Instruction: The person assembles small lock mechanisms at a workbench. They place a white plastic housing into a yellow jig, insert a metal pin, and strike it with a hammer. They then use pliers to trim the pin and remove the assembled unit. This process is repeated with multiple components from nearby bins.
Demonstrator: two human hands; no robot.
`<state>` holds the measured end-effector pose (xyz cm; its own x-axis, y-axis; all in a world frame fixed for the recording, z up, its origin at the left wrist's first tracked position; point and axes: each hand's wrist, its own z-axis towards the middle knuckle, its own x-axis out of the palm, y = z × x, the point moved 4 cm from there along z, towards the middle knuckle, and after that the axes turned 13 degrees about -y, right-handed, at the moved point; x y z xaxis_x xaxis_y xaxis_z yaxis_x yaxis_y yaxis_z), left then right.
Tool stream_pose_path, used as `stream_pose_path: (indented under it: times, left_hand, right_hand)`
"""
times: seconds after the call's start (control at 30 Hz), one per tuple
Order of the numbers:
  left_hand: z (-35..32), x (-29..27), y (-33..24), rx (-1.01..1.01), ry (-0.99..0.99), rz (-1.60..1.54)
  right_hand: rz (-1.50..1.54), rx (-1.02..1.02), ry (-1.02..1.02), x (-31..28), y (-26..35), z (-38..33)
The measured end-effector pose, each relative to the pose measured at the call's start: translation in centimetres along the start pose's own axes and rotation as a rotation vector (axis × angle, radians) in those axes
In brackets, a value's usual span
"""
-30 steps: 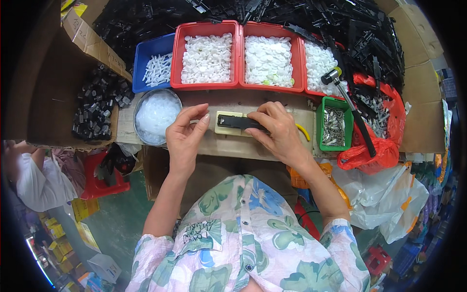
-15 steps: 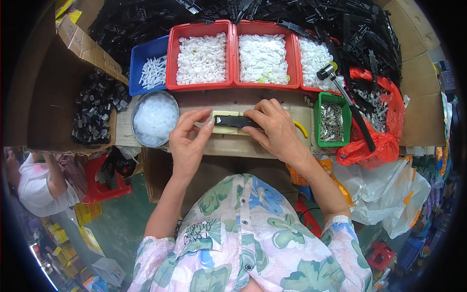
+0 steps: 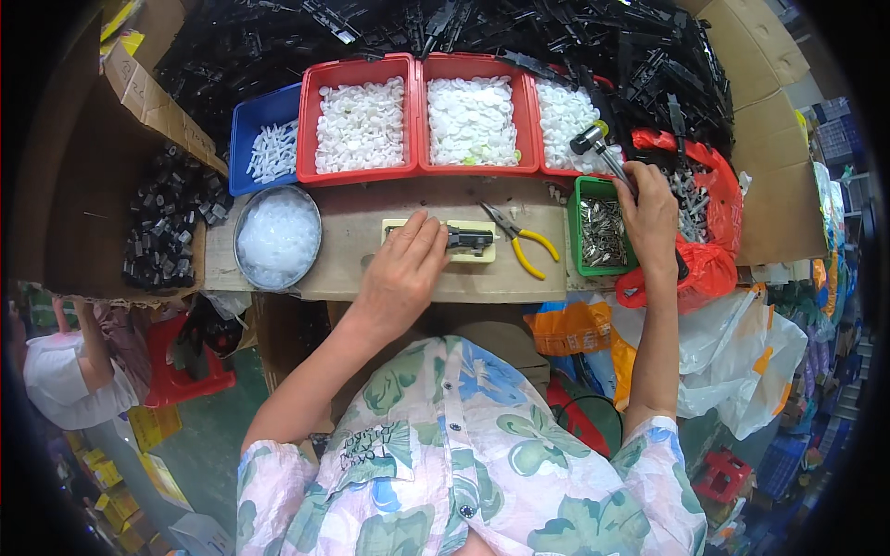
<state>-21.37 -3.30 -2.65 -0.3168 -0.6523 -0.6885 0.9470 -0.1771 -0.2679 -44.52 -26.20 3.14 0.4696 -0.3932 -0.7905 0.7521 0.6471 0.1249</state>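
Pressing left hand (image 3: 403,264) on yellow jig (image 3: 468,241); right hand (image 3: 649,218) gripping hammer (image 3: 603,153).

A small assembly workshop: red bins (image 3: 360,125) of white parts, black parts heaped far (image 3: 519,37), pliers (image 3: 519,243) on the bench (image 3: 352,218).

Small black part (image 3: 469,240) lying flat on a pale yellow block (image 3: 482,253) in the middle of the bench (image 3: 371,218), partly under the left hand (image 3: 405,264). Small hammer (image 3: 603,153) with a grey head, tilted, handle gripped by the right hand (image 3: 649,218) over the green tray (image 3: 582,190)
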Motion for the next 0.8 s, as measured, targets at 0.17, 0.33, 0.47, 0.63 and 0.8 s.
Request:
stream_pose_path:
  times: [0.17, 0.33, 0.47, 0.63, 0.8]
  left_hand:
    - [-0.3, 0.4, 0.4, 0.093, -0.027, 0.045]
    - [0.0, 0.3, 0.4, 0.171, -0.027, 0.076]
    - [0.4, 0.5, 0.6, 0.207, -0.022, 0.047]
    - [0.5, 0.5, 0.3, 0.236, -0.035, 0.041]
    - [0.4, 0.4, 0.6, 0.241, -0.055, 0.034]
  right_hand:
    - [0.137, 0.015, -0.034, 0.0, 0.5, -0.3]
    - [0.441, 0.11, 0.091, -3.0, 5.9, -1.8]
    - [0.646, -0.03, 0.23, -2.3, 10.4, -5.4]
    - [0.586, -0.057, 0.417, -1.0, 12.0, -6.4]
    - [0.642, -0.177, 0.009, -5.8, 13.9, -4.0]
